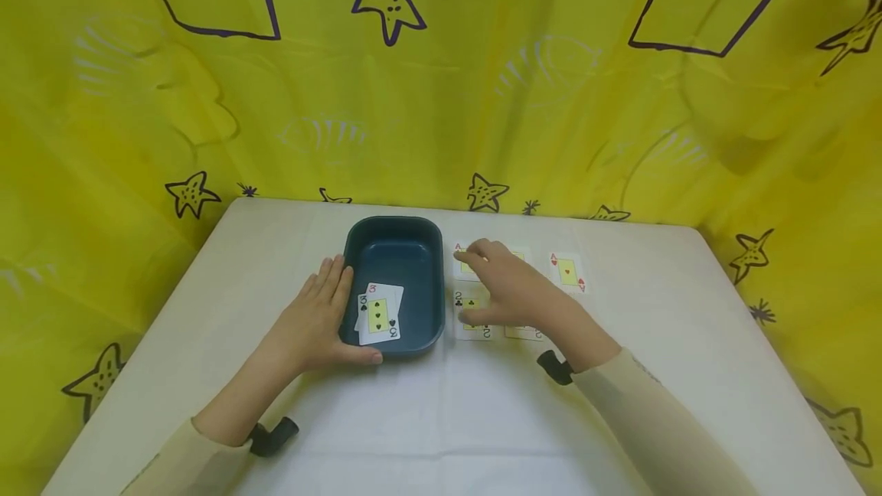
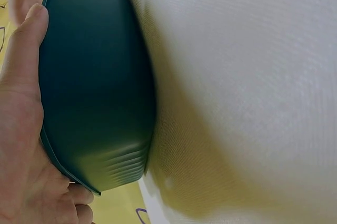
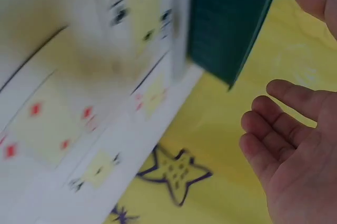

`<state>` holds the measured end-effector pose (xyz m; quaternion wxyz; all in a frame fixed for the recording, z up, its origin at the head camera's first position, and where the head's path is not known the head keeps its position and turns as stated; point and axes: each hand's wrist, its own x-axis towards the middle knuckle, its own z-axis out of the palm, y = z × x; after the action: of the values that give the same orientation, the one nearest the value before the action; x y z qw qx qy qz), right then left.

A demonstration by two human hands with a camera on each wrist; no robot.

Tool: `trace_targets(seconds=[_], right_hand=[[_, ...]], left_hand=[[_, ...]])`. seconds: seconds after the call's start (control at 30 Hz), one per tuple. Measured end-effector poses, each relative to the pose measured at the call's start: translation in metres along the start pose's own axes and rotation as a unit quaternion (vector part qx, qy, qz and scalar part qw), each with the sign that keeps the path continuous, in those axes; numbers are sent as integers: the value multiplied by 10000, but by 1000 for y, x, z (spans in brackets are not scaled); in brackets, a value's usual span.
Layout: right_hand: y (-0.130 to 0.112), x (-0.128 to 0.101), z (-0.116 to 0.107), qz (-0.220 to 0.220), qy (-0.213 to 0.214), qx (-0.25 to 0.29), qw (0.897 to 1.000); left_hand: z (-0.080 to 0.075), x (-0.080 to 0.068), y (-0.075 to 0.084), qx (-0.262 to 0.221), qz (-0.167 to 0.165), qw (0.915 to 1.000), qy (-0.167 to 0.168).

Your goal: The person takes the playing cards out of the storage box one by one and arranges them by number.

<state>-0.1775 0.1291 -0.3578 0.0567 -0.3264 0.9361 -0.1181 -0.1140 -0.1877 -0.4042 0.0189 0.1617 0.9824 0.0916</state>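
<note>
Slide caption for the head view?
Left hand against dark teal bin containing overlapping playing cards; right hand over loose cards beside it.

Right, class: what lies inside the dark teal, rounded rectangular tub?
Inside the tub, a white playing card with three black pips on yellow overlaps another white card with a red corner mark. Most of that lower card's face is covered.

Left fingers (image 2: 80, 195) touch green tub (image 2: 97, 76) on cloth (image 2: 253, 76).
</note>
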Motion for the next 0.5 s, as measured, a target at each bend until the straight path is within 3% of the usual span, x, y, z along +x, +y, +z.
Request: trace_targets(seconds=[0.33, 0.5], right_hand=[[-54, 53, 24, -908, -222, -268, 9953], [-71, 67, 43, -1073, -390, -396, 9927]], left_hand=[[-1, 0, -3, 95, 75, 9999, 0], [0, -1, -4, 148, 156, 9998, 50]])
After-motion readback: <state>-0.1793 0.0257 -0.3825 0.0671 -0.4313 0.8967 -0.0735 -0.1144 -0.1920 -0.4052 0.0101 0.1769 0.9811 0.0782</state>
